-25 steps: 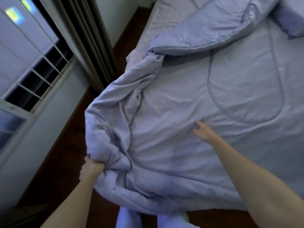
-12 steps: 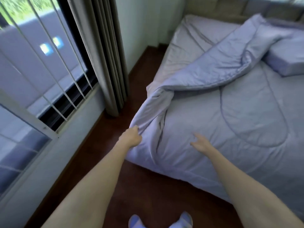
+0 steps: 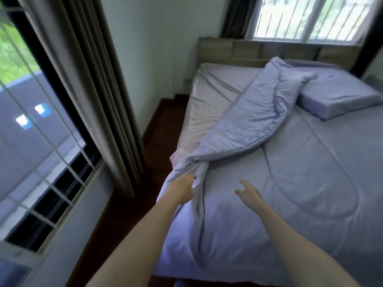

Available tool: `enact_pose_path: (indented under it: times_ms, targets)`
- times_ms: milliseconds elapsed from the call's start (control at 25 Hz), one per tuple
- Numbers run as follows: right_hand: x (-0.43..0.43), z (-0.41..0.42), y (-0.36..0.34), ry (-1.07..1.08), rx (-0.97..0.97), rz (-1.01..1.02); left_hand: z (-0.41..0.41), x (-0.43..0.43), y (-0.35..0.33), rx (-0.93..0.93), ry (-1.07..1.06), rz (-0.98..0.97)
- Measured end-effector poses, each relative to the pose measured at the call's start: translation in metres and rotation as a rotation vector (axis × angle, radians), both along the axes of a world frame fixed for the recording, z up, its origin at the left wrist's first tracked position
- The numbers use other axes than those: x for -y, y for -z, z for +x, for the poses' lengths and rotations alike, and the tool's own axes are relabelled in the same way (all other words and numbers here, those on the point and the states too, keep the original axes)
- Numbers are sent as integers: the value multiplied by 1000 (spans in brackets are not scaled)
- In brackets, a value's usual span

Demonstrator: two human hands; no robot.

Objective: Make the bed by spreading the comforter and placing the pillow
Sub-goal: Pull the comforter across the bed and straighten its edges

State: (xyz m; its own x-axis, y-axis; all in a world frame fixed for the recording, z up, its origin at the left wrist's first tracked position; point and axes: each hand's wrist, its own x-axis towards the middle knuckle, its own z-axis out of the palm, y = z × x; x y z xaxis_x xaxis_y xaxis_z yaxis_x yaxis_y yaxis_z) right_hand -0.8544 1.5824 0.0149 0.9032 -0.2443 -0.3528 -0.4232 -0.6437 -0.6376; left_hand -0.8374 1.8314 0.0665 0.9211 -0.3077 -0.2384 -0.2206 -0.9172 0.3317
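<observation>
**Comforter part-spread, left edge folded back**

1. Comforter [image 3: 290, 183]: lavender, quilted with curved stitch lines. It covers the bed from the end opposite the headboard [image 3: 248, 50] up to the headboard on the right side. Its left edge is folded back over itself. The fold forms a thick diagonal roll that starts as a narrow twist at the left edge, far from the headboard, and widens until it reaches the headboard near the middle.

2. Pillow [image 3: 335, 98]: same lavender colour, lying flat on top of the comforter, just in front of the right part of the headboard. The upper end of the roll touches its left side.

3. Left hand [image 3: 182, 190]: at the narrow twisted end of the roll, far from the headboard. Fingers and thumb are curled onto the fabric, and the creases converge at this grip.

4. Right hand [image 3: 248, 194]: just right of the left hand, over the flat comforter. Fingers are spread, loosely bent and released, grasping nothing. Contact with the fabric cannot be confirmed.

5. Sheet [image 3: 211, 104]: pale, wrinkled and uncovered, from the left part of the headboard down to the roll.

6. Surroundings: a barred window [image 3: 306, 17] above the headboard; a dark wood floor [image 3: 157, 125] left of the bed; a pleated curtain [image 3: 89, 90] further left.
</observation>
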Motion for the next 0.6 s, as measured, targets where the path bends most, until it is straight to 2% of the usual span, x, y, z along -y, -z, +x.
enact_pose_path:
  times_ms: [160, 320, 480, 600]
  targets:
    - [12, 46, 16, 243, -11, 91, 67, 8, 18, 77, 244, 170]
    - [16, 81, 18, 382, -25, 187, 125, 22, 31, 198, 377, 237]
    - [20, 102, 16, 619, -36, 450, 170, 48, 47, 120, 445, 254]
    - [26, 115, 18, 785, -28, 580, 211, 44, 59, 41, 525, 171]
